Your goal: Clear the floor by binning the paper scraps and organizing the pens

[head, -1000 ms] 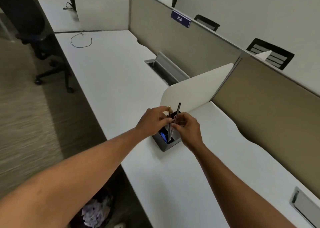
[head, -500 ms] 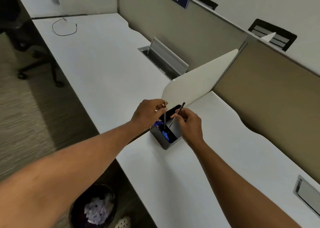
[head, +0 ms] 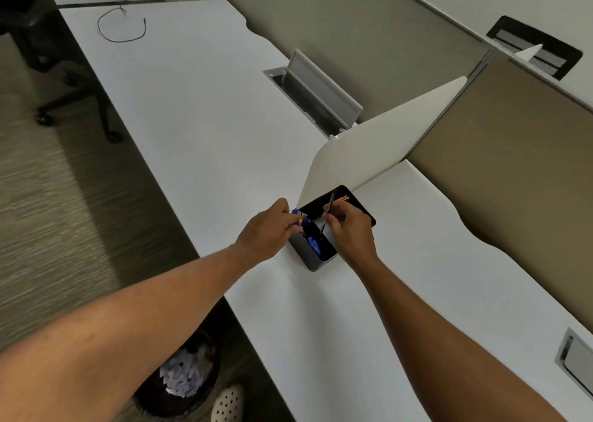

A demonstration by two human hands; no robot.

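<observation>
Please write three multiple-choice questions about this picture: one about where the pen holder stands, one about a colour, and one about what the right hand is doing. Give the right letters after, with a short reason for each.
1. Where does the pen holder stand?
A. on the white desk, next to the white divider
B. on the carpet
C. inside the waste bin

2. What colour are the pens at the left hand?
A. red
B. blue
C. green

3. What is the right hand doing?
A. resting flat on the desk
B. hanging idle, holding nothing
C. pinching a thin dark pen above the holder

Answers:
1 A: the holder sits on the desk surface at the foot of the divider.
2 B: blue pen ends show at the fingertips.
3 C: the fingers close on the pen, whose lower end points into the holder.
</observation>
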